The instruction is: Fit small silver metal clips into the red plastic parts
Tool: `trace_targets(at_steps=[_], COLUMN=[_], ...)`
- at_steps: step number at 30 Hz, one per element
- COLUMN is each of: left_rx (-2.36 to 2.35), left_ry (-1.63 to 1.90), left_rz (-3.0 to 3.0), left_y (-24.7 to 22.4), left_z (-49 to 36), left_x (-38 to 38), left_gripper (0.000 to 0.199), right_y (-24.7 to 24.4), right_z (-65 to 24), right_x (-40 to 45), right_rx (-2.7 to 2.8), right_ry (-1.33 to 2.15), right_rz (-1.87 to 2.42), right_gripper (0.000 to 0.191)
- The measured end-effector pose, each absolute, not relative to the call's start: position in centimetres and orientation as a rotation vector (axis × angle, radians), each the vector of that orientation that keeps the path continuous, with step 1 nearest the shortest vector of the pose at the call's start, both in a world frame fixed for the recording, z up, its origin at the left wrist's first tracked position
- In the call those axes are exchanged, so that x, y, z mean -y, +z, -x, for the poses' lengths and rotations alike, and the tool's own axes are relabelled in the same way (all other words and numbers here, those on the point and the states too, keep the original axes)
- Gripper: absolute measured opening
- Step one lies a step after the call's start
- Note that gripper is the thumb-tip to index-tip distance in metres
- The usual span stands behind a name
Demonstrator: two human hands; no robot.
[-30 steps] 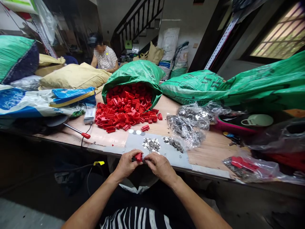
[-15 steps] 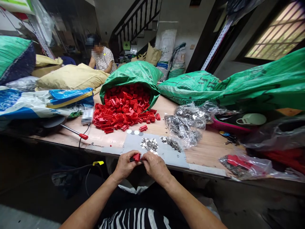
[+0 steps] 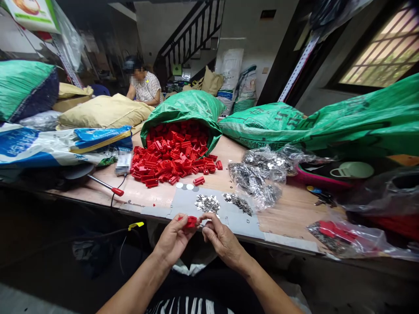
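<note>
At the table's front edge my left hand point(image 3: 175, 240) holds a red plastic part point(image 3: 190, 222) between thumb and fingers. My right hand point(image 3: 218, 237) is at the part's right end, thumb and index finger pinching a small metal piece point(image 3: 200, 225); its shape is too small to tell. Just beyond, on a grey mat point(image 3: 183, 203), lie a pile of shiny metal pieces point(image 3: 208, 203) and a darker metal pile point(image 3: 238, 202). Further back, red parts point(image 3: 170, 159) spill from a green sack point(image 3: 191, 104).
Clear bags of metal pieces point(image 3: 253, 181) sit right of the mat. A red-tipped lever point(image 3: 117, 191) juts out at left. A pink container point(image 3: 304, 174) and a bag with red parts point(image 3: 343, 235) lie at right. A person point(image 3: 147, 87) sits behind.
The red part now shows more fully, and my left hand has turned palm upward. My right fingers have opened out somewhat at its right end. The whole view has shifted slightly.
</note>
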State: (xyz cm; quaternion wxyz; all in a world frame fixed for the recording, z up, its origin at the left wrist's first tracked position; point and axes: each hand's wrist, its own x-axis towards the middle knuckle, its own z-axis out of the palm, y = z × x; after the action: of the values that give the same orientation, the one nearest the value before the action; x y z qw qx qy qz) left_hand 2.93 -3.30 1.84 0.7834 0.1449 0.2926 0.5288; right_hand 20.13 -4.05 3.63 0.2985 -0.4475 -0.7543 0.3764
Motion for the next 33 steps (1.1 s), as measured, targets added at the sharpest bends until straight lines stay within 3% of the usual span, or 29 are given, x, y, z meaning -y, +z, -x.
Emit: trace_targets(at_steps=[4,15,33], left_rx=[-0.628,-0.595,-0.599], left_ry=[1.095,1.104,1.161], left_rz=[-0.132,0.034,0.076], left_y=[2.3,3.8,3.6], left_z=[-3.2,-4.2,-4.3], left_x=[3.8,4.5,4.9], left_gripper=[0.01,0.029,0.03], right_y=[4.2,4.4,4.0], right_z=[-19.3,-19.4,-18.9], right_x=[4.3,4.3,4.2], right_rx=[2.067,2.114,2.135], right_ry=[1.017,0.881,0.785], right_rz=[1.189,1.19,1.235], right_gripper=[0.033,0.03,0.027])
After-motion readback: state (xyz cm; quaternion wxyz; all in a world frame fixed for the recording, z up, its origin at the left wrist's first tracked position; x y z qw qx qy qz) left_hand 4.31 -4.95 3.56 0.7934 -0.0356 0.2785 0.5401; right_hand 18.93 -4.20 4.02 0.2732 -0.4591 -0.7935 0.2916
